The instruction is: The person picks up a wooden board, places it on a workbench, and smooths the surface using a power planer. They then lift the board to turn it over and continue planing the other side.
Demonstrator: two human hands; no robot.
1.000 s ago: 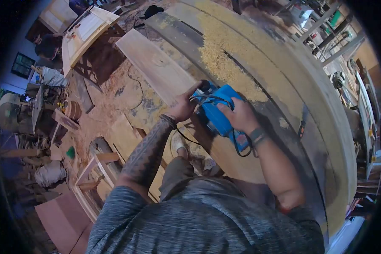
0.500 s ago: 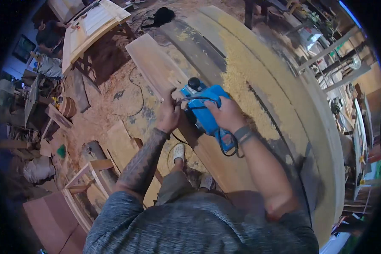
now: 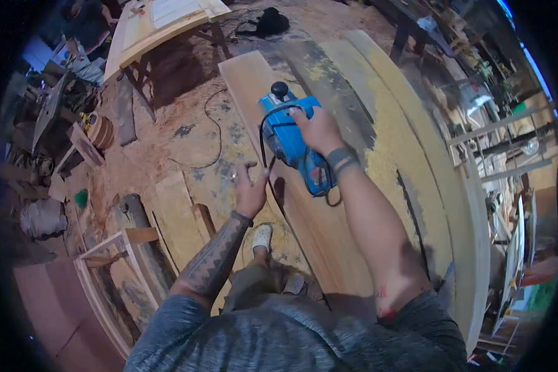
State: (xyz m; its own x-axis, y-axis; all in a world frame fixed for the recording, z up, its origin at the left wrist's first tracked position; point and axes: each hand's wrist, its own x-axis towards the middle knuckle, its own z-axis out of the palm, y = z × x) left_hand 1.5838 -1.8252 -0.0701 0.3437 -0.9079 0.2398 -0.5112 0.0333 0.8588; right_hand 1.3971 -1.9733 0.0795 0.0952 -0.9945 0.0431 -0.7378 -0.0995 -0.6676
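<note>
A blue electric hand planer [image 3: 283, 135] with a black front knob rests over a long wooden board [image 3: 316, 239]. My right hand [image 3: 320, 131] is wrapped round the planer's upper body, thumb toward its front. From the tool a black power cord [image 3: 262, 144] loops over the board's left edge. Beside that edge my left hand [image 3: 250, 193] is held up with fingers apart, its thumb close to the cord. A ring shows on one of its fingers.
Yellowish shavings [image 3: 394, 133] cover the boards to the right. A wooden panel on a workbench [image 3: 161, 34] stands at the far left, with a person [image 3: 87, 25] beyond it. A wooden frame [image 3: 133, 248] lies lower left. Another stretch of cord [image 3: 219, 133] trails on the floor.
The planer and my right hand have moved forward along the board. My left hand has let go of the cord, dropped back toward me and opened.
</note>
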